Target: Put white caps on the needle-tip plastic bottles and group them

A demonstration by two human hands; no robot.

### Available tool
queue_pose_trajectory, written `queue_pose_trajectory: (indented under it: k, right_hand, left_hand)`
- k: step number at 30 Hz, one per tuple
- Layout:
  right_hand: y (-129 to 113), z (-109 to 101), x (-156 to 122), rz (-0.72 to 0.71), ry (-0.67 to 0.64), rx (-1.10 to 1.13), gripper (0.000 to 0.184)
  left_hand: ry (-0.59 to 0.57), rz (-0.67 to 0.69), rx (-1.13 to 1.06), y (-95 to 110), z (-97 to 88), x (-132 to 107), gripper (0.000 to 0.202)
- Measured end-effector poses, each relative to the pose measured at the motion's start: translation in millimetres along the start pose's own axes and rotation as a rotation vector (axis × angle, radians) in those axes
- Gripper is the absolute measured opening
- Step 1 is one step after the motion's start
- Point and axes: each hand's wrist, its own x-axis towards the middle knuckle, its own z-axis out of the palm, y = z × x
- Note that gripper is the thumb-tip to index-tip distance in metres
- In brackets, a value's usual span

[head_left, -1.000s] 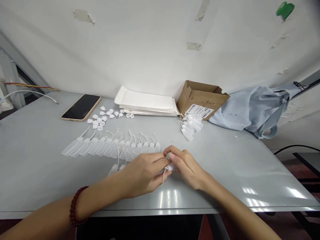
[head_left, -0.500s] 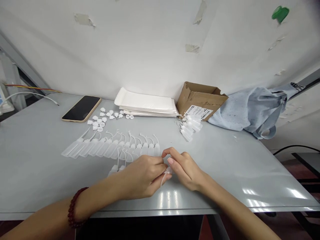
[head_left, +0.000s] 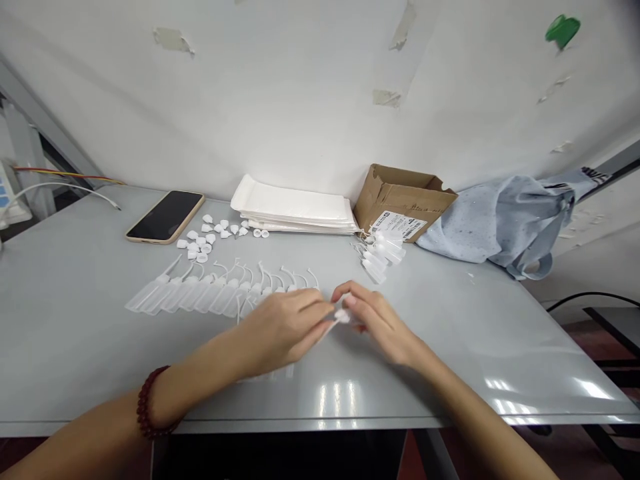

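Between my hands is a small plastic bottle with a white neck (head_left: 343,315) and a thin flexible tube; most of its body is hidden by fingers. My right hand (head_left: 383,323) is closed around it from the right, thumb and forefinger at the neck. My left hand (head_left: 287,327) is closed too, its fingertips pinched at the tube side of the bottle, somewhat blurred. Under and beyond my left hand lies a row of similar translucent bottles (head_left: 200,293) with curved tubes. A few more lie nearer, mostly covered by the left hand.
Loose white caps (head_left: 201,245) lie scattered by a phone (head_left: 165,217). A stack of white padded envelopes (head_left: 295,203) rests against the wall. Right of it stand an open cardboard box (head_left: 405,200), a small pile of bottles (head_left: 383,253) and a light blue cloth (head_left: 480,220).
Both hands have risen slightly away from the table's front edge with the bottle. The bottle's neck now sits closer to my right fingers, its tube pointing down to the left.
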Motion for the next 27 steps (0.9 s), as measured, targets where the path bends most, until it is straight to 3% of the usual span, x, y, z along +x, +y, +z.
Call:
queue_pose_trajectory:
  k: [3, 5, 9, 13, 18, 22, 27]
  right_hand:
    - [14.8, -21.9, 7.2, -0.029, 0.285, -0.123, 0.028]
    - [25.4, -40.2, 11.9, 0.045, 0.438, -0.312, 0.028]
    - [42.9, -69.7, 15.5, 0.329, 0.417, -0.513, 0.038]
    - [51.2, -80.3, 13.5, 0.509, 0.305, -0.571, 0.044]
    - [48.0, -79.8, 10.3, 0.468, 0.295, -0.596, 0.042]
    - [44.8, -77.1, 9.0, 0.389, 0.355, -0.672, 0.034]
    - [41.2, -72.0, 8.2, 0.345, 0.447, -0.721, 0.033]
  left_hand:
    - [0.142, -0.162, -0.016, -14.7, -7.4, -1.2, 0.017]
    - [0.222, -0.252, 0.006, -23.8, -14.0, -2.3, 0.019]
    - [0.273, -0.415, 0.094, -38.8, -27.7, -3.9, 0.022]
    - [0.231, -0.576, 0.19, -52.2, -37.5, -5.6, 0.025]
    - [0.174, -0.808, 0.31, -65.0, -54.2, -8.1, 0.03]
    - [0.031, -0.962, 0.416, -74.8, -69.8, -11.8, 0.037]
    - [-0.018, -0.928, 0.405, -92.0, -76.2, -24.1, 0.038]
